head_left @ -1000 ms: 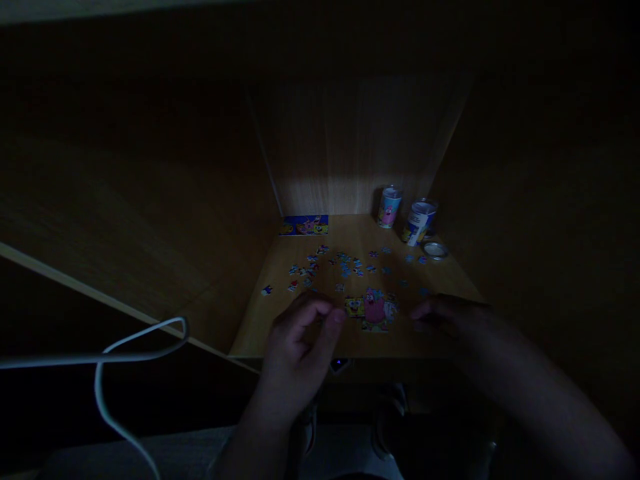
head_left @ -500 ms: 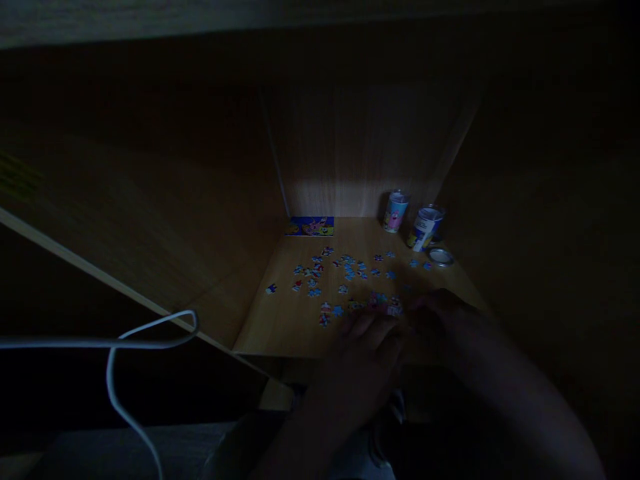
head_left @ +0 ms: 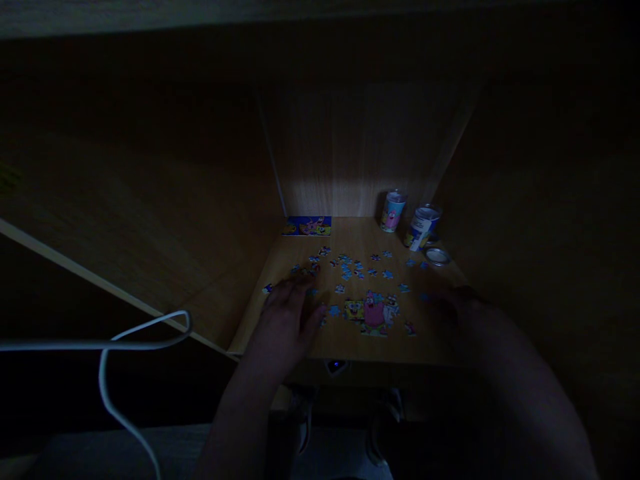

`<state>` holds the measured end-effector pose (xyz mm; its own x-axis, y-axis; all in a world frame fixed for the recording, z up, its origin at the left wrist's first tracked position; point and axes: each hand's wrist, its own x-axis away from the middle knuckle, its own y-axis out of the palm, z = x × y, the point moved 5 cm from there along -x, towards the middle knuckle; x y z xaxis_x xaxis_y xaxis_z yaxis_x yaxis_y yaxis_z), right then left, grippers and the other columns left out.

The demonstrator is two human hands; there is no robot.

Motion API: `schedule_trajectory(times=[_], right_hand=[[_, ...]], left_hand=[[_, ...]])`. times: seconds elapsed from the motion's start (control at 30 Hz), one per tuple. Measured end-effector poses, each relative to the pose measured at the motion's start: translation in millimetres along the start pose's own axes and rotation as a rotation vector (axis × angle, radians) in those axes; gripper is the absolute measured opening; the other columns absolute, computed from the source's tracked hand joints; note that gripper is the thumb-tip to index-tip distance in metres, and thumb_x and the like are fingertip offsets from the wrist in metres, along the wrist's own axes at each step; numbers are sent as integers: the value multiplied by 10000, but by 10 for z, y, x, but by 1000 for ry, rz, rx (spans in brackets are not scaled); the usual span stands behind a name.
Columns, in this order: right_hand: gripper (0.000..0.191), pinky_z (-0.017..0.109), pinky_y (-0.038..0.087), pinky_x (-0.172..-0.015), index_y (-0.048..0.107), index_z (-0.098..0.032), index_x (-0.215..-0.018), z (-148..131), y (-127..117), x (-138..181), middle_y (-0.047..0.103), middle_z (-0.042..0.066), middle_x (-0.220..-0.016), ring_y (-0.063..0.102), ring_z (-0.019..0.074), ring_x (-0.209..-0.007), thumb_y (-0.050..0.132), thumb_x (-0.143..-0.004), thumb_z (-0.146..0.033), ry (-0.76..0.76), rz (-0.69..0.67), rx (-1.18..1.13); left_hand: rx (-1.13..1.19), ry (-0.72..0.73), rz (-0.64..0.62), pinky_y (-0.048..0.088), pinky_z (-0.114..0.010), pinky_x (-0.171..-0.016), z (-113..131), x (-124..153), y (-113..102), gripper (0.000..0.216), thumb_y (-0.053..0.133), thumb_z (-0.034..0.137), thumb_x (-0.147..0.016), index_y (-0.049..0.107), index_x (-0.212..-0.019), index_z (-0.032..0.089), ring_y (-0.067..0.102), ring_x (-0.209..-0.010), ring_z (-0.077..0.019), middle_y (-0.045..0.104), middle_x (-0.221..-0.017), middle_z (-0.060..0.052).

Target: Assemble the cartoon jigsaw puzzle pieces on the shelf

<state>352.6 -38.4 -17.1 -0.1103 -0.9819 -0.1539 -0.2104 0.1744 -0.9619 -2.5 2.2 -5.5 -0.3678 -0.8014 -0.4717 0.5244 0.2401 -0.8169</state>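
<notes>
Left hand [head_left: 283, 317] moved from joined puzzle section [head_left: 373, 315] to loose pieces [head_left: 313, 259], grip parted; right hand [head_left: 463, 310] grip too dark to tell. Light fingertip sliding seemed best.

The puzzle [head_left: 374, 312] has a pink figure, yellow to its left, whitish to its right, green below. Just left of the puzzle, one piece [head_left: 334, 310] is blue; behind it, pieces [head_left: 347, 273] are mostly light blue. Behind and left, the card [head_left: 310, 227] is dark blue, pink and yellow; behind and right, one can [head_left: 392, 213] is pale blue and pink, the other can [head_left: 421, 230] blue, yellow and white.
</notes>
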Motion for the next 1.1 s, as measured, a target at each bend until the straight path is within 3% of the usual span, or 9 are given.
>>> schedule_trajectory(times=[0.17,0.43,0.53,0.63,0.7,0.83,0.9,1.0,1.1], right_hand=[[335,428,643,-810,827,-216,-1164,-69,-36,-49,822,171,-1193,823,313,-936,535,-1075,-355,6,22,-38],[302,402,613,-788,807,-222,-1130,-97,5,-68,809,155,-1171,799,288,-900,543,-1078,-360,-1,30,-1],[291,453,618,-846,792,-206,-1118,-210,-43,-101,796,175,-1168,777,321,-947,544,-1077,-352,-46,138,-16],[297,537,597,-1001,779,-178,-1140,-473,-106,-142,786,198,-1213,741,367,-1096,550,-1085,-358,-134,305,-74],[326,559,545,-1133,775,-186,-1217,-718,-88,-159,780,172,-1313,700,358,-1255,518,-1115,-358,-255,335,-154],[437,558,417,-1302,709,-188,-1441,-1099,81,-147,687,131,-1561,537,310,-1546,433,-1163,-382,-465,207,-277],[502,579,372,-1333,635,-189,-1555,-1156,168,-139,642,125,-1621,442,308,-1629,416,-1172,-428,-480,132,-297],[528,598,337,-1347,616,-192,-1582,-1130,218,-150,655,118,-1609,418,310,-1645,376,-1185,-445,-436,97,-317],[494,546,386,-1313,719,-188,-1432,-1076,186,-189,751,123,-1465,573,297,-1511,337,-1191,-389,-392,138,-340]], left_hand=[[-19,-61,61,594,-551,-1098,-260,7,-152,203,661,260,-1072,707,-1263,211,699,-1238,-328,755,-1298,-121],[40,-72,94,598,-497,-988,-282,5,-162,164,589,236,-1107,751,-1130,241,719,-1087,-279,778,-1172,-79],[32,-29,87,593,-502,-997,-229,2,-165,141,602,238,-1112,741,-1131,241,715,-1099,-278,774,-1172,-75],[7,49,78,588,-513,-999,-105,-12,-184,131,607,221,-1113,734,-1141,238,712,-1101,-278,779,-1190,-69],[8,120,60,578,-521,-1004,23,-27,-174,121,614,213,-1114,730,-1142,235,706,-1109,-279,786,-1207,-62],[98,249,-4,551,-517,-1063,360,-48,-71,177,605,149,-1107,716,-1222,224,689,-1142,-260,791,-1249,-53],[127,276,-36,539,-520,-1101,540,-45,6,201,608,152,-1105,720,-1257,223,684,-1166,-260,793,-1265,-56],[144,290,-132,516,-540,-1166,781,-20,143,252,635,184,-1097,718,-1327,241,667,-1244,-277,784,-1318,-48],[158,278,-196,478,-555,-1232,908,6,238,316,653,240,-1097,696,-1408,277,636,-1336,-279,749,-1420,-31]])
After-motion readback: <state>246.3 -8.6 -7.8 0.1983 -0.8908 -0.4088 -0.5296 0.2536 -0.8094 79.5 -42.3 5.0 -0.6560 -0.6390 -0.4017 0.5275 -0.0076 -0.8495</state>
